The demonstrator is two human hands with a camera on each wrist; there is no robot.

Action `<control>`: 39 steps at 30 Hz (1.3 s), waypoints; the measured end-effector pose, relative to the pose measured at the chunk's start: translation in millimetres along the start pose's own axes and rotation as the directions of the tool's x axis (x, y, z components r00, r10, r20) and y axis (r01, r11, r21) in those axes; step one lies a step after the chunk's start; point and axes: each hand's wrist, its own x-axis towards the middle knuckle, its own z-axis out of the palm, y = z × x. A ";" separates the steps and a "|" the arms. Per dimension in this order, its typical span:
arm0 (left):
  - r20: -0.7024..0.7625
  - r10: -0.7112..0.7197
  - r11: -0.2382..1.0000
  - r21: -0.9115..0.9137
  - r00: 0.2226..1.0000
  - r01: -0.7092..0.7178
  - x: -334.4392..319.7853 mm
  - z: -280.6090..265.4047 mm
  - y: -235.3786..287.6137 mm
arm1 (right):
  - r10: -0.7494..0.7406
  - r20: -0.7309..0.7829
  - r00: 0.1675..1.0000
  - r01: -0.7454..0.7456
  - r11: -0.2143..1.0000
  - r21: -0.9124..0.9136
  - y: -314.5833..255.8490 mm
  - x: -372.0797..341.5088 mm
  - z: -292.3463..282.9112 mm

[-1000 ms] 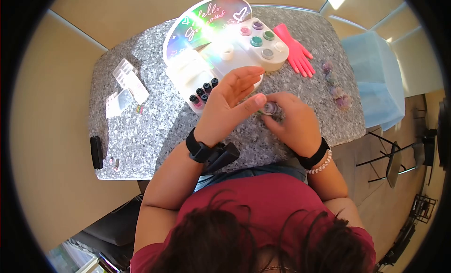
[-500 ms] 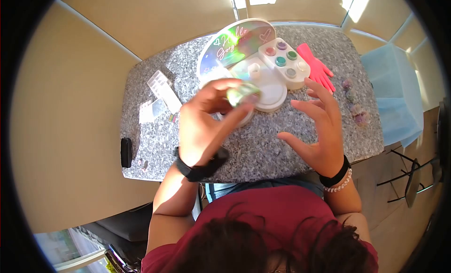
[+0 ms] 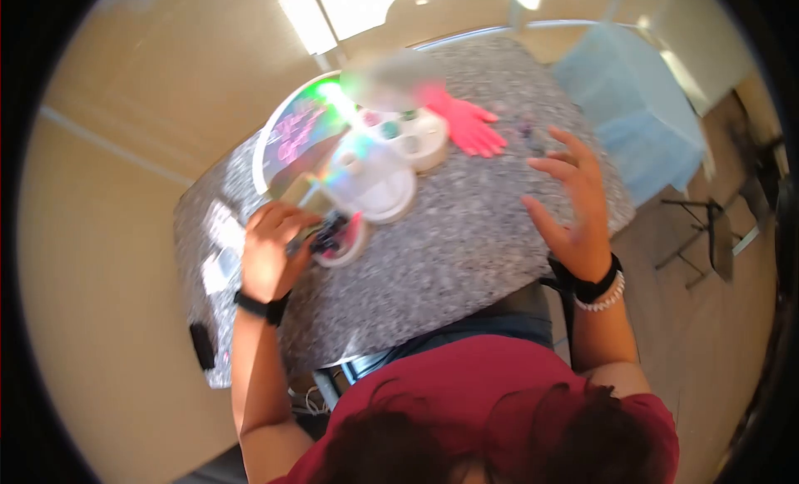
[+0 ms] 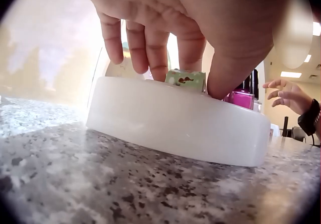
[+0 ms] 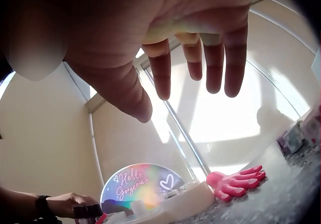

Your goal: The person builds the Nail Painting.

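At the white stand's left end, my left hand (image 3: 270,251) is lowered over a shallow white tray (image 4: 175,121). Thumb and fingers pinch a small green patterned roll (image 4: 184,80) with white spots, which shows just above the tray's rim. Beside the thumb, nail polish bottles (image 4: 243,97) with black caps stand in the same tray, one of them bright pink. My right hand (image 3: 574,205) hovers over the table's right side, fingers apart and loosely bent, holding nothing.
The stand's rainbow "Hello Gorgeous" sign (image 5: 140,184) rises behind the trays. Right of it lie a pink hand-shaped piece (image 5: 235,184) and several patterned rolls (image 5: 293,138). A black object (image 3: 201,345) sits at the table's left edge. Blue cloth (image 3: 637,109) hangs beyond the right side.
My hands were together around a small round thing, then parted. My left hand has carried the green roll left and down to the tray; the right has stayed raised on the right.
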 end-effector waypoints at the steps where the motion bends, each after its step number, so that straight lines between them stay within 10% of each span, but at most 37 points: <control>1: -0.009 -0.004 0.997 0.074 1.000 0.005 -0.4 1.4 1.5 | 0.022 -0.018 1.000 -0.023 0.998 -0.060 5.2 -0.1 -8.5; 9: -0.062 -0.103 0.995 0.009 0.993 0.104 8.8 -11.1 15.2 | 0.178 0.053 0.983 -0.166 0.970 -0.177 79.3 7.5 -37.7; 15: -0.198 -0.120 0.981 -0.175 0.973 0.086 11.6 -25.3 70.7 | 0.479 0.400 0.781 -0.375 0.872 -0.314 114.2 11.2 -62.2; 25: -0.071 0.022 0.821 -0.567 0.997 -0.059 39.4 23.2 130.9 | 0.380 0.087 0.921 -0.359 0.913 -0.191 37.3 -19.5 -44.8; 28: 0.061 -0.026 0.745 -0.664 0.998 0.060 42.4 41.9 136.5 | 0.266 0.286 0.921 -0.295 0.953 0.065 -8.4 -14.0 -27.6; 31: 0.238 -0.112 0.568 -0.781 0.965 0.259 36.1 73.0 133.3 | 0.060 0.329 0.943 -0.117 0.980 0.158 -28.3 -12.2 3.1; 33: 0.389 -0.079 0.207 -0.894 0.918 0.397 29.6 89.8 124.4 | 0.031 0.325 0.945 -0.109 0.968 0.226 -33.9 -7.8 20.5; 39: 0.442 -0.183 0.029 -0.890 0.878 0.454 27.7 93.1 108.2 | -0.191 0.288 0.938 0.112 0.957 0.268 -42.6 1.5 52.7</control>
